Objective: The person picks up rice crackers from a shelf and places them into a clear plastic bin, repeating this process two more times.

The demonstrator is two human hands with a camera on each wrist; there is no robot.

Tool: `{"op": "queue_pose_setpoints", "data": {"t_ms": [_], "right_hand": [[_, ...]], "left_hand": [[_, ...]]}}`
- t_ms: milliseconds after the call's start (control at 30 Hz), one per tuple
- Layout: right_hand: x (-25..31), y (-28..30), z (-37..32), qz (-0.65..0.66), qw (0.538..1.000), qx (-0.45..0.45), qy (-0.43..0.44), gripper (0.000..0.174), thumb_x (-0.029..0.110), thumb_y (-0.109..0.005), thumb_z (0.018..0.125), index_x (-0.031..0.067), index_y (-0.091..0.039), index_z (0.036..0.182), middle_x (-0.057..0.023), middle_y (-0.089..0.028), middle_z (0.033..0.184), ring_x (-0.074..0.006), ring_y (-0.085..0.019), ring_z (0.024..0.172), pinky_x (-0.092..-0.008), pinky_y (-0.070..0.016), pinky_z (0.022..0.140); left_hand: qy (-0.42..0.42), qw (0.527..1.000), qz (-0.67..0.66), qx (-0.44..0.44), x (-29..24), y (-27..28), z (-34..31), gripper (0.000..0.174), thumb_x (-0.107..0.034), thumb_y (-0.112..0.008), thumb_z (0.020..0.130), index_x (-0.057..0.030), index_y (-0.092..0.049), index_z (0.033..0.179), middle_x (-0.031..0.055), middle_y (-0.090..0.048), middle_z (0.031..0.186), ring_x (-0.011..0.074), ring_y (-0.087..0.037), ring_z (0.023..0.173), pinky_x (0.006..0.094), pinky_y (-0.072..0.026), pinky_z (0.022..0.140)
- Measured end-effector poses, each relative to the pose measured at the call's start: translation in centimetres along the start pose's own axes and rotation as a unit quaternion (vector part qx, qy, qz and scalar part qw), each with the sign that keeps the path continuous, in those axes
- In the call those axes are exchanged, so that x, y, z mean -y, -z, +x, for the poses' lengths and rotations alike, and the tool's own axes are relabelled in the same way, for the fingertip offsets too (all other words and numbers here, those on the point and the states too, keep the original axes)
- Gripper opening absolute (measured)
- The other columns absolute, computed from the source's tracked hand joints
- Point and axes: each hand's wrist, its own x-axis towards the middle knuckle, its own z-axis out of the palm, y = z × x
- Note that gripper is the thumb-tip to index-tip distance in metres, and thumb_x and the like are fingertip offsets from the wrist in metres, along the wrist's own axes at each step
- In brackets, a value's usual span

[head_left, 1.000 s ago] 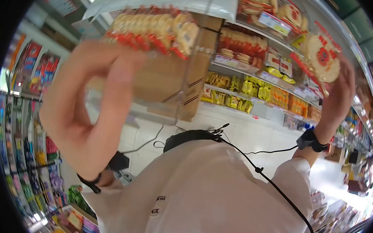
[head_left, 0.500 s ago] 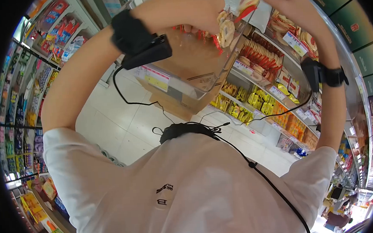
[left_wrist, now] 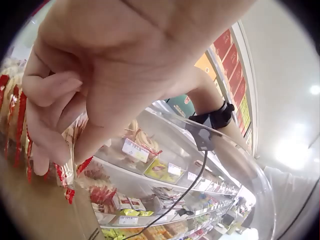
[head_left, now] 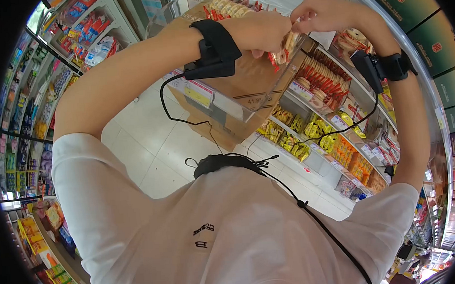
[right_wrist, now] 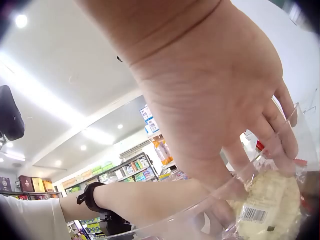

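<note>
Both hands have come down together at the near corner of the clear bin (head_left: 280, 85), and the cracker packet (right_wrist: 267, 205), held high a moment ago, now sits inside against the bin's wall. The right hand (head_left: 324, 14) pinches that packet from above. The left hand (left_wrist: 75, 100) curls its fingers against the row of packets (head_left: 232, 6); whether it grips one cannot be told. The bin rests on a cardboard box (head_left: 213, 124).

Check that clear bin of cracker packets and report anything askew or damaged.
Nothing looks torn or spilled. Only the front packets lean, held by the left hand and right hand against the front wall of the clear bin; the row behind stands upright.
</note>
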Motion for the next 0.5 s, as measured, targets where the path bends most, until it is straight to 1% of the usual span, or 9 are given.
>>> {"op": "queue_pose_setpoints", "data": {"t_ms": [33,100,133,200,233,333,400,433,500], "right_hand": [[-0.6,-0.4,0.0,-0.039,0.998,-0.046,0.020,0.035,0.035,-0.068,0.091,0.0062,-0.076,0.109,-0.0075,-0.067,0.087,-0.0188,-0.062,0.088,-0.0345,-0.0507,0.084],[-1.4,-1.1,-0.3,-0.115,0.982,-0.138,0.060,0.032,0.032,-0.069,0.090,0.0044,-0.077,0.105,-0.0088,-0.068,0.089,-0.0200,-0.063,0.088,-0.0343,-0.0506,0.084],[-1.4,-0.9,-0.3,-0.104,0.984,-0.133,0.051,0.031,0.031,-0.069,0.090,0.0037,-0.076,0.104,-0.0098,-0.069,0.091,-0.0208,-0.063,0.089,-0.0346,-0.0509,0.084],[-1.0,-0.4,-0.5,-0.081,0.989,-0.121,0.034,0.030,0.029,-0.069,0.090,0.0023,-0.076,0.102,-0.0117,-0.071,0.094,-0.0223,-0.065,0.090,-0.0353,-0.0513,0.084],[-0.8,-0.3,-0.4,-0.073,0.992,-0.098,0.017,0.031,0.029,-0.068,0.091,0.0018,-0.075,0.103,-0.0125,-0.071,0.096,-0.0226,-0.065,0.091,-0.0354,-0.0516,0.084],[-0.3,0.4,0.1,-0.054,0.997,-0.031,-0.034,0.032,0.029,-0.065,0.094,0.0004,-0.073,0.105,-0.0147,-0.071,0.100,-0.0236,-0.067,0.094,-0.0355,-0.0524,0.085],[-0.3,0.5,0.2,-0.041,0.997,0.014,-0.070,0.032,0.029,-0.063,0.096,-0.0005,-0.072,0.106,-0.0162,-0.071,0.103,-0.0243,-0.068,0.095,-0.0355,-0.0530,0.086],[-0.9,0.0,0.1,-0.053,0.997,-0.034,-0.043,0.032,0.029,-0.063,0.097,-0.0007,-0.071,0.108,-0.0165,-0.071,0.103,-0.0247,-0.068,0.095,-0.0352,-0.0530,0.087],[-1.9,-1.3,-0.2,-0.077,0.988,-0.132,0.012,0.032,0.028,-0.062,0.099,-0.0012,-0.069,0.111,-0.0169,-0.071,0.103,-0.0255,-0.067,0.095,-0.0344,-0.0530,0.088]], "left_hand": [[0.004,1.000,0.017,-0.012,-0.2,-0.1,0.0,0.023,-0.016,-0.073,0.086,0.0057,-0.070,0.092,0.0153,-0.072,0.068,0.0243,-0.071,0.054,0.0355,-0.0570,0.049],[-0.007,0.997,0.067,-0.021,-1.0,0.5,0.0,0.019,-0.009,-0.070,0.081,0.0070,-0.071,0.091,0.0177,-0.072,0.068,0.0274,-0.074,0.060,0.0394,-0.0574,0.052],[-0.013,0.995,0.092,-0.025,-1.3,0.8,-0.1,0.018,-0.005,-0.069,0.078,0.0076,-0.072,0.091,0.0188,-0.072,0.068,0.0290,-0.075,0.063,0.0413,-0.0576,0.054],[-0.051,0.987,0.122,-0.087,-1.0,0.5,0.3,0.018,-0.005,-0.069,0.077,0.0054,-0.072,0.091,0.0194,-0.072,0.072,0.0325,-0.075,0.069,0.0436,-0.0579,0.057],[-0.070,0.981,0.135,-0.118,-0.8,0.3,0.4,0.018,-0.005,-0.069,0.076,0.0043,-0.073,0.091,0.0198,-0.073,0.075,0.0342,-0.075,0.072,0.0448,-0.0581,0.059],[-0.107,0.969,0.176,-0.135,-0.3,0.0,0.7,0.016,-0.006,-0.068,0.076,0.0023,-0.073,0.088,0.0207,-0.073,0.081,0.0384,-0.074,0.079,0.0490,-0.0579,0.064],[-0.112,0.968,0.159,-0.158,-0.2,-0.4,0.9,0.017,-0.009,-0.069,0.076,0.0022,-0.073,0.088,0.0216,-0.072,0.085,0.0388,-0.074,0.081,0.0499,-0.0575,0.066],[-0.115,0.967,0.151,-0.170,-0.1,-0.5,0.9,0.017,-0.010,-0.070,0.076,0.0022,-0.073,0.087,0.0221,-0.072,0.086,0.0390,-0.074,0.082,0.0504,-0.0573,0.066],[-0.110,0.971,0.159,-0.142,0.2,-0.3,0.8,0.022,-0.014,-0.072,0.076,0.0019,-0.072,0.092,0.0224,-0.072,0.088,0.0391,-0.073,0.083,0.0504,-0.0565,0.068]]}}
